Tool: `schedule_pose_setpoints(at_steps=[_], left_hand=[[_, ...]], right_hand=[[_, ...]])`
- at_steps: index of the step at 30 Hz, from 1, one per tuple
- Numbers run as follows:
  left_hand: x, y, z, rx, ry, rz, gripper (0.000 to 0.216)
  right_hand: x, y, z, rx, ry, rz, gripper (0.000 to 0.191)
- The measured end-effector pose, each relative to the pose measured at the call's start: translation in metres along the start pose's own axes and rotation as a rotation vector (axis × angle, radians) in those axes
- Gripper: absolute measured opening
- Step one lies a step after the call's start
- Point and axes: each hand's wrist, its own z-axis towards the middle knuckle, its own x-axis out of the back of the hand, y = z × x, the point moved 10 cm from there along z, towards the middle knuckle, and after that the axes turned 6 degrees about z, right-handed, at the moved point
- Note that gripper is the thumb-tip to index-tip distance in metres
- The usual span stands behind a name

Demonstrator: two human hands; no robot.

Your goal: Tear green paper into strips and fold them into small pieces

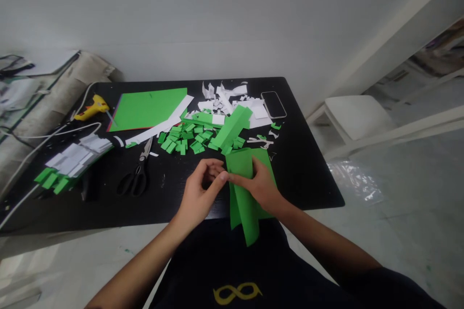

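Dark shirt (232, 258), nearest; beyond it, at the near edge of the table (159, 205), right-hand fingers (241, 181) grip a curled green sheet (248, 215). Whether the curled left hand (201, 188) pinches it cannot be told. Small green pieces (188, 137) lie cut; the sheet appears uncreased, its inner side hidden.

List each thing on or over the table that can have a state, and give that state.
Held green sheet: curled over
Right hand: gripping that sheet
Left hand: fingers curled, grip unclear
Scissors: lying flat, blades closed or nearly so
Phone: screen dark
Glue gun: lying down, heat unclear
Small green pieces: loose, heaped
White scraps: loose, heaped
Large green sheet: lying flat
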Motion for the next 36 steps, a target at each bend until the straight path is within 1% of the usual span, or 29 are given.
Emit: schedule_pose_setpoints(at_steps=[3,7,8,10,12,14,18,22,25,31,36], left_hand=[[-0.001,0.005,0.009,0.025,0.014,-0.04,0.03],[-0.002,0.007,0.013,0.055,0.006,-0.029,0.038],[-0.001,0.008,0.014,0.058,0.003,-0.024,0.038],[0.0,0.01,0.015,0.057,-0.004,-0.022,0.036],[0.0,0.013,0.016,0.052,-0.02,-0.023,0.035],[-0.001,0.017,0.018,0.044,-0.042,-0.019,0.036],[-0.005,0.023,0.02,0.012,-0.065,-0.017,0.037],[0.0,0.028,0.02,-0.035,-0.018,-0.081,0.025],[0.003,0.033,0.018,-0.087,-0.003,-0.103,0.027],[0.005,0.041,0.017,-0.156,0.002,-0.05,0.023],[0.007,0.046,0.018,-0.206,-0.025,-0.068,0.024]], right_hand=[[-0.007,-0.014,-0.001,0.093,-0.052,-0.165,0.05],[-0.008,-0.022,-0.006,0.115,-0.048,-0.272,0.061],[-0.009,-0.023,-0.007,0.11,-0.06,-0.262,0.063],[-0.012,-0.026,-0.008,0.103,-0.109,-0.171,0.061],[-0.014,-0.032,-0.008,0.111,-0.157,-0.047,0.054],[-0.013,-0.038,-0.005,0.124,-0.158,0.028,0.048],[-0.007,-0.048,0.002,0.127,-0.107,0.023,0.04],[-0.005,-0.051,0.005,0.109,-0.092,-0.02,0.029],[-0.003,-0.052,0.006,0.11,-0.091,-0.027,0.029],[-0.005,-0.055,0.006,0.099,-0.128,-0.006,0.035],[-0.007,-0.058,0.006,0.056,-0.137,0.019,0.038]])
